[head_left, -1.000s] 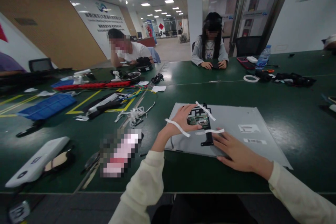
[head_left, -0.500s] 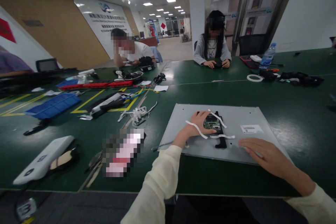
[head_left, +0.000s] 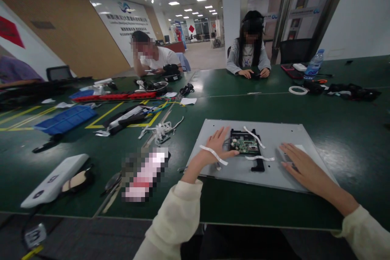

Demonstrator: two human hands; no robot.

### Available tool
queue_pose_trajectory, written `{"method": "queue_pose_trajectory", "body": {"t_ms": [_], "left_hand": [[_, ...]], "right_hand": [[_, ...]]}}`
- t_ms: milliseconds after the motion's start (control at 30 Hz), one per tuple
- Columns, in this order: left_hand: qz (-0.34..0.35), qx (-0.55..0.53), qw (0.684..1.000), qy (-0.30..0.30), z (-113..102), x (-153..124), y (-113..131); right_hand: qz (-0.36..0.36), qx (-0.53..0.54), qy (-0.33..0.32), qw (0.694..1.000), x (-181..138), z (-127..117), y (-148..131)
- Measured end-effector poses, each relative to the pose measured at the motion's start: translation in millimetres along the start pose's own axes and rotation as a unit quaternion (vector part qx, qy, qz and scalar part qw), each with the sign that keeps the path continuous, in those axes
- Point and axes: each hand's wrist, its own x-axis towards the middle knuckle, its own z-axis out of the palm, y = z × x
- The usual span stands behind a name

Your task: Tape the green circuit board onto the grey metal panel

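Note:
A flat grey metal panel [head_left: 219,130] lies on the table before me. Fixed near its middle is a green circuit board [head_left: 243,144] in a black frame [head_left: 258,165]. White strips cross the area: one strip [head_left: 254,136] over the board's right side, another strip [head_left: 259,158] along its lower edge. My left hand [head_left: 217,146] is spread just left of the board, thumb near its corner, with a further white strip [head_left: 213,154] lying across the back of the hand. Fingers outstretched, my right hand [head_left: 300,162] is over the panel's right part, partly covering a white label [head_left: 301,149].
Left of the panel are a pixelated pink phone-like item [head_left: 148,174], a tangle of white strips [head_left: 161,131], a white power bank-like device [head_left: 55,179] and a blue tray [head_left: 65,120]. A tape roll [head_left: 297,90] and water bottle [head_left: 314,64] stand far right. Two people sit opposite.
My left hand has slid left off the board, uncovering more of it, and the strip across that hand moved along. My right hand has shifted up over the label.

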Motion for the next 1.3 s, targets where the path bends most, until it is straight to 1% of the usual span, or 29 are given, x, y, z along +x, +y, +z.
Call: {"method": "queue_pose_trajectory", "body": {"t_ms": [133,200,267,467,567,700,800,867,967,1067,1167,1300], "left_hand": [[-0.027,0.013,0.999,-0.042,-4,-34,-16],[-0.037,0.020,0.998,-0.055,-3,-47,-18],[-0.042,0.033,0.997,-0.054,0,-56,-17],[-0.061,0.080,0.995,-0.026,9,-69,-11],[-0.064,0.073,0.995,-0.006,5,-79,-13],[-0.060,0.036,0.996,0.048,-4,-106,-24],[-0.077,0.046,0.993,0.077,-4,-129,-35],[-0.072,0.063,0.992,0.083,1,-138,-41],[-0.054,0.086,0.991,0.086,8,-142,-45],[-0.053,0.106,0.989,0.088,10,-140,-43],[-0.056,0.125,0.987,0.082,9,-138,-38],[-0.070,0.148,0.982,0.094,8,-138,-33]], "right_hand": [[-0.007,-0.003,-0.016,1.000,0,0,0],[-0.015,0.001,-0.021,1.000,1,-1,-2],[-0.018,0.003,-0.029,0.999,2,-2,-4],[-0.039,0.028,-0.049,0.998,10,-7,-13],[-0.046,0.052,-0.055,0.996,15,-8,-9],[-0.030,0.078,-0.063,0.995,18,-12,-7],[-0.023,0.095,-0.060,0.993,24,-23,-22],[-0.049,0.100,-0.063,0.992,33,-29,-41],[-0.109,0.090,-0.087,0.986,56,-33,-70],[-0.139,0.077,-0.101,0.982,79,-26,-88],[-0.144,0.066,-0.103,0.982,89,-16,-91],[-0.144,0.051,-0.080,0.985,87,-10,-80]]}}
